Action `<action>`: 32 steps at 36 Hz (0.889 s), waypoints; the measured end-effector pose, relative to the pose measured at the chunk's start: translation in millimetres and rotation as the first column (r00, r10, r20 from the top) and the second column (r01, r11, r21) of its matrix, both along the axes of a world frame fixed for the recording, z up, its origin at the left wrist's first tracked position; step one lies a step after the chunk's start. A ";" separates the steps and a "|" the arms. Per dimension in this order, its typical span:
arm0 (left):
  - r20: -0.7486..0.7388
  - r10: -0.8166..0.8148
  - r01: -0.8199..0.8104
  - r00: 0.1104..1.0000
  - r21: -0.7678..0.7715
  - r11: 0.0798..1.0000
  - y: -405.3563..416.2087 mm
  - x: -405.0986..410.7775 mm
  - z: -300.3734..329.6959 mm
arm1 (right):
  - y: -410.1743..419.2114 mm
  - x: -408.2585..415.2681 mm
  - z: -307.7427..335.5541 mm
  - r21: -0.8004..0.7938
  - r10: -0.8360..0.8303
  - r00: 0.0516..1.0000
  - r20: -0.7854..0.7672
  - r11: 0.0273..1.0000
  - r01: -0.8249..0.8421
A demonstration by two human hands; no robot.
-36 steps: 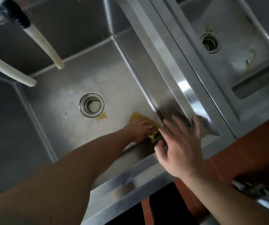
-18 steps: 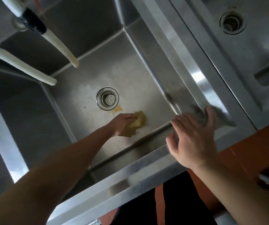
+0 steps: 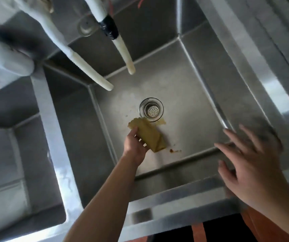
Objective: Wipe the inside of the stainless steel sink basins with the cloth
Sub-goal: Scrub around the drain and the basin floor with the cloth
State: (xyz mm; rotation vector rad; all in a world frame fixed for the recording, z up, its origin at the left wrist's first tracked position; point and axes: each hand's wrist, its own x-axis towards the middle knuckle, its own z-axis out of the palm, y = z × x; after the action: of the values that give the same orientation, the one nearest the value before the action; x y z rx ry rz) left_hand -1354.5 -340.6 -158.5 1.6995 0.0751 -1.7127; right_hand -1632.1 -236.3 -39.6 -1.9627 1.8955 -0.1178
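Steel sink (image 3: 189, 199), two basins showing: middle basin (image 3: 180, 81) fills most of the view, a second basin (image 3: 5, 154) to its left past a steel divider (image 3: 53, 137). Two pale hoses (image 3: 88, 72) hang over the back of the middle basin; one carries a black taped joint (image 3: 109, 28). Right hand (image 3: 252, 170) above the near right corner of the sink, fingers spread and straight, holding nothing; whether it touches the rim, cannot tell. Left hand (image 3: 134, 145) reaches down onto the middle basin floor, fingers and thumb gripping a folded yellow cloth (image 3: 149, 135). Cloth lies on the basin floor, its far end just beside the drain (image 3: 151, 110), overlapping the near edge of the drain ring. Yellowish stain (image 3: 162, 122) on the floor touching the drain's near side. Small brown smear (image 3: 174, 151) just beside the cloth's near end.
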 end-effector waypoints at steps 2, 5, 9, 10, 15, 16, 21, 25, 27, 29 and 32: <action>0.065 0.064 -0.066 0.996 0.019 0.998 -1.3 21.2 -4.3 | -10.0 18.2 1.0 0.040 -0.009 0.977 0.211 0.999 0.001; 0.143 0.190 -0.189 0.971 -0.027 0.982 -18.3 51.3 -11.8 | -42.7 43.9 -12.1 0.345 -0.223 0.852 0.473 0.937 0.054; 0.335 0.201 -0.157 0.921 -0.153 0.976 -58.6 90.7 -22.5 | -100.8 56.9 -66.1 0.599 -0.487 0.775 0.402 0.780 0.180; 0.432 0.178 -0.110 0.884 -0.177 0.978 -68.5 96.2 -25.6 | -112.7 55.8 -79.5 0.575 -0.480 0.812 0.331 0.785 0.230; 0.906 -0.091 0.459 0.414 -0.121 0.880 -96.4 100.5 -58.3 | -148.1 46.6 -135.6 0.473 -0.261 0.965 0.023 0.853 0.220; 0.931 -0.203 0.578 0.302 -0.010 0.816 -98.6 95.5 -66.6 | -151.1 44.3 -144.8 0.496 -0.199 0.980 -0.027 0.848 0.186; 0.813 -0.579 0.626 -0.066 0.485 0.611 -103.4 52.5 -94.1 | -145.9 34.3 -177.5 0.485 -0.222 0.975 0.003 0.853 0.193; 0.803 -0.593 0.605 -0.060 0.502 0.618 -100.0 9.2 -96.2 | -132.1 28.7 -188.1 0.512 -0.301 0.952 0.050 0.826 0.234; 0.795 -0.607 0.622 -0.010 0.480 0.618 -100.7 -12.1 -92.9 | -128.5 25.2 -190.8 0.545 -0.327 0.942 0.069 0.804 0.239; 0.773 -0.634 0.660 -0.004 0.479 0.579 -103.3 -33.7 -88.2 | -129.2 22.3 -191.6 0.589 -0.373 0.923 0.089 0.767 0.253; 0.766 -0.639 0.739 0.065 0.394 0.546 -105.4 -58.2 -79.4 | -134.7 22.7 -186.0 0.651 -0.480 0.860 0.171 0.710 0.267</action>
State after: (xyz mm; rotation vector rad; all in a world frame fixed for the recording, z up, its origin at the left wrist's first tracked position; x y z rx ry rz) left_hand -1412.7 -446.0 -238.0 2.5308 -1.5766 -1.0352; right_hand -1609.4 -371.0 -225.6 -1.0286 1.7829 0.0494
